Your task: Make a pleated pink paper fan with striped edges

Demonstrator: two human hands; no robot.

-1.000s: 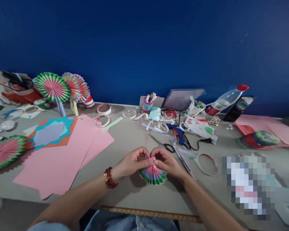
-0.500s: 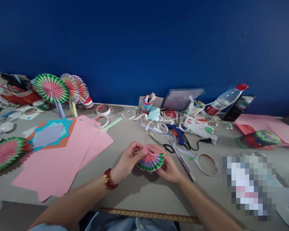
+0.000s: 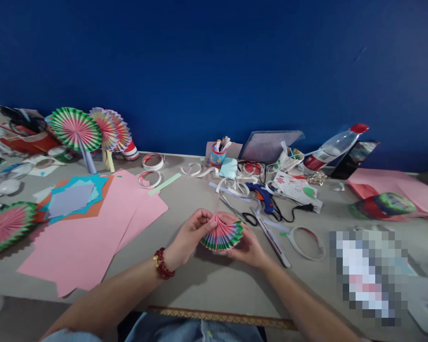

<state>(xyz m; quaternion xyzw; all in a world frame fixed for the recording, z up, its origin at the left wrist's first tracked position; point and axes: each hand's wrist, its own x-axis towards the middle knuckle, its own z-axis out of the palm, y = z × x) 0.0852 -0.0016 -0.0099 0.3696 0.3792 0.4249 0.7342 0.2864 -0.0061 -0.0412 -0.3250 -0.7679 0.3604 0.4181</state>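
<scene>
Centrally, the fan [image 3: 223, 235], pleated in pink, lilac and green, is resting between both hands just above the tabletop [image 3: 189, 294], its folds spreading from a pinched top. The fingers of the left hand [image 3: 190, 235] are grasping its left side near that top, the thumb pressing on the front. The fingers of the right hand [image 3: 249, 247] are curling around its right side and lower edge, partly hidden behind the pleats. A bracelet [image 3: 163, 264] is circling the left wrist.

Beyond the hands, the scissors [image 3: 249, 219] are lying near the glue gun [image 3: 266, 197], whose cord is trailing rightward. A slim item [image 3: 271, 237] is slanting between the right forearm and a tape ring [image 3: 321, 249]. Farther back, the cup [image 3: 218, 156] is holding pens, and the bottle [image 3: 333, 147] is leaning beside the black packet [image 3: 355, 160].

At left, pink sheets [image 3: 82, 247] are overlapping beneath orange, blue and lilac sheets [image 3: 71, 199]. A green-edged fan [image 3: 10, 228] is lying beside them; three handled fans [image 3: 75, 129] are standing behind, near the blue wall [image 3: 199, 71]. A region at lower right is appearing pixelated, its contents unreadable.
</scene>
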